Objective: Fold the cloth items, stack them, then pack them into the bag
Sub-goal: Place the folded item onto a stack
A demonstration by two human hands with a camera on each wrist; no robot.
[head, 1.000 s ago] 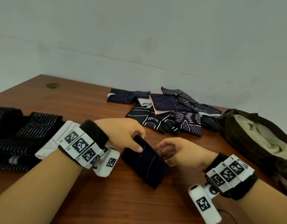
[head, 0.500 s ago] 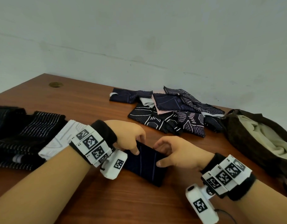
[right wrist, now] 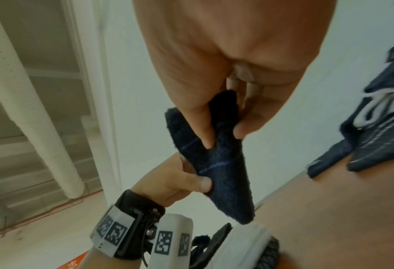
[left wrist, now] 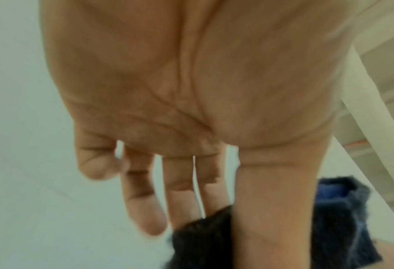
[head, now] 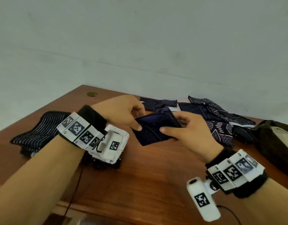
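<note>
Above the middle of the bench (head: 156, 176), both hands hold one small folded navy cloth (head: 153, 129) up off the wood; the left hand (head: 122, 112) pinches its left edge, thumb on the near face and fingers tucked behind; the right hand (head: 187, 132) pinches the right edge the same way, thumb lying across the front; so each grip is pressed onto the cloth from its own side. From the right wrist the cloth (right wrist: 216, 158) hangs as a dark wedge with thin blue lines, caught between the right thumb and fingers above and the left thumb (right wrist: 199, 182) below; from the left wrist the picture is blurred, yet the fingers (left wrist: 179, 185) reach down behind a dark fuzzy edge of the fabric (left wrist: 200, 240). Along the far edge lies a loose heap of patterned dark cloths (head: 221, 120), unfolded and overlapping; by the left edge sits a stack of striped dark cloths (head: 41, 129), partly behind the left forearm; at the right edge a brown bag (head: 273, 140) gapes open with a pale lining showing.
</note>
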